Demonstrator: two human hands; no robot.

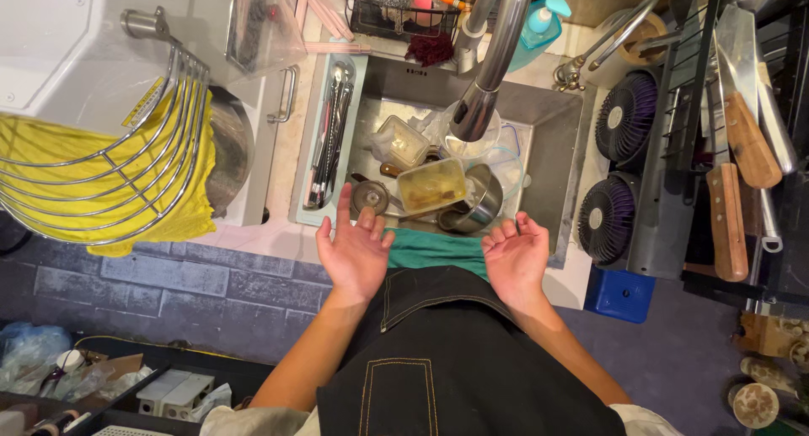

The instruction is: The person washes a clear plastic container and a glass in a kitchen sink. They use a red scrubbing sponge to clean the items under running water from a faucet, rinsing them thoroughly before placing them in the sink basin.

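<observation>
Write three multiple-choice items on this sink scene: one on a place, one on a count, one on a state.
1. Where is the rectangular food container?
A. in the sink
B. on the wire rack
C. on the floor

2. How many small round fans stand right of the sink?
A. one
B. two
C. four

3. How are the left hand and right hand?
A. gripping knives
B. open, empty, palms up
C. fists

Key: A, it lies among dishes in the basin; B, two, one nearer than the other; B, fingers spread, nothing held.
</observation>
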